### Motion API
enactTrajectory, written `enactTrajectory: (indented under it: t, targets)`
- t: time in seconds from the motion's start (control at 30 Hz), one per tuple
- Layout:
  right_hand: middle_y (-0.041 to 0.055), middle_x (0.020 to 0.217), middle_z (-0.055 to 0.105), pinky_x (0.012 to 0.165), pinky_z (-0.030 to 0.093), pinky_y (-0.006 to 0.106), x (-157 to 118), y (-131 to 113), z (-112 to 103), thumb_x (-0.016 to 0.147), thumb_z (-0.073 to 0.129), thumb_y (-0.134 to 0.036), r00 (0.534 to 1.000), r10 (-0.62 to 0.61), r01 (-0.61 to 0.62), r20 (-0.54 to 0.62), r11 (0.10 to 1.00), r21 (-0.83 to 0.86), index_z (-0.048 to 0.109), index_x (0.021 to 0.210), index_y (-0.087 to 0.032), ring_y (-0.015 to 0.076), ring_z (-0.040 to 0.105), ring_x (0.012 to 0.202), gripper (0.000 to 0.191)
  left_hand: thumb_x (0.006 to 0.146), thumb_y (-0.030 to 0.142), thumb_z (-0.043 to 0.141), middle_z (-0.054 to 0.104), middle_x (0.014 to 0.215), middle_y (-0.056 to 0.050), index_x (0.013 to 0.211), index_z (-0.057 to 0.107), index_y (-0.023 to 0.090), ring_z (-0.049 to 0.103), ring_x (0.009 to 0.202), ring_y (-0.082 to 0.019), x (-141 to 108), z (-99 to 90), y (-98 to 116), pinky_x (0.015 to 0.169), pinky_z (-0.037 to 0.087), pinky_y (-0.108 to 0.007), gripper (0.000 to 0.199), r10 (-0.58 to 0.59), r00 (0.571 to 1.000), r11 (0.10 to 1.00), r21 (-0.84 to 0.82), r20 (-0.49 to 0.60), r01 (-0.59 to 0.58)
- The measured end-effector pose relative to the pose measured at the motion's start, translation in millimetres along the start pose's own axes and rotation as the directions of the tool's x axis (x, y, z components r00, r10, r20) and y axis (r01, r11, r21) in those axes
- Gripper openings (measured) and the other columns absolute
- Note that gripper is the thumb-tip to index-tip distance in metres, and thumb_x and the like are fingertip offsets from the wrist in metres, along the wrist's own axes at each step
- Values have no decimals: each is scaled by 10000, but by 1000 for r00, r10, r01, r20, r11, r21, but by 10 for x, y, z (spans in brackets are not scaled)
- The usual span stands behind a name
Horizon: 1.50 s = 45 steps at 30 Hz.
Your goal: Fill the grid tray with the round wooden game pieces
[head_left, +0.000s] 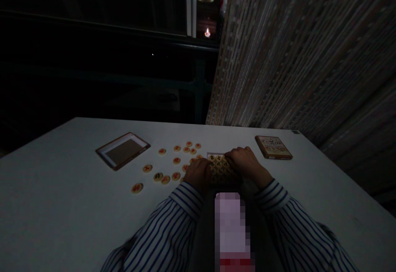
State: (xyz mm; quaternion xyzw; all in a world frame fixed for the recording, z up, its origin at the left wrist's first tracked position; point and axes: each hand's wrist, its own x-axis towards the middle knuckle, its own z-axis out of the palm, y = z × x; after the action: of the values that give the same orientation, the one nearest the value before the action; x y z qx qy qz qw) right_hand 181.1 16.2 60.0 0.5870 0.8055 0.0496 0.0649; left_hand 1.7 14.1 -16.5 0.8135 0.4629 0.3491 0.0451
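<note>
Round wooden pieces with dark characters stand in close rows in a tray (220, 169) near the table's front edge. My left hand (198, 174) rests at the tray's left side, fingers bent and partly hidden. At the right side, my right hand (246, 162) reaches over the upper right pieces with its fingers curled together. Whether either hand grips a piece or the tray's edge is too dark to tell. Left of the tray lie several loose round pieces with red characters, such as one piece (137, 188); among them is a piece with a dark character (158, 177).
An open, shallow box part (123, 151) lies at the left of the white table (77, 189). A printed square box lid (273, 147) is at the right. Behind the table hang string curtains (262, 49). A blurred-out phone-like shape (232, 222) is below the tray.
</note>
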Motion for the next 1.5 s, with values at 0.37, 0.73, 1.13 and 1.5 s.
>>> enactTrajectory:
  t: [0.37,0.73,1.13,1.5]
  targets:
    - [84,941,630,719,301,348,17,11,57,892,324,-319,999,-12,11,-31,1000,-13,609,970,-230,221,544,903,308,817,184,380,641,921,-85,918,588,156,575,873,-202,2,12,-12,777,460,-357,233,-8,1000,1000,17,15,8]
    - [90,965,622,728,303,342,34,12,59,888,340,-303,1000,-10,10,4,1000,-30,598,1010,-236,223,534,919,294,812,172,388,642,905,-80,910,586,148,579,852,-196,9,5,-7,771,464,-347,222,20,1000,1000,18,7,-20]
    - [75,933,633,706,303,350,31,17,76,872,365,-262,999,-36,35,-33,999,-36,607,967,-228,227,542,887,261,817,185,385,646,891,-67,893,587,160,581,834,-185,3,13,-4,757,465,-333,217,21,1000,999,35,-15,-20]
    - [86,935,635,720,306,340,13,1,66,876,372,-266,998,-27,26,-51,999,-26,612,972,-217,223,539,891,263,815,185,387,641,896,-77,909,585,153,580,851,-191,4,24,-22,761,465,-340,222,19,1000,1000,22,-10,-18]
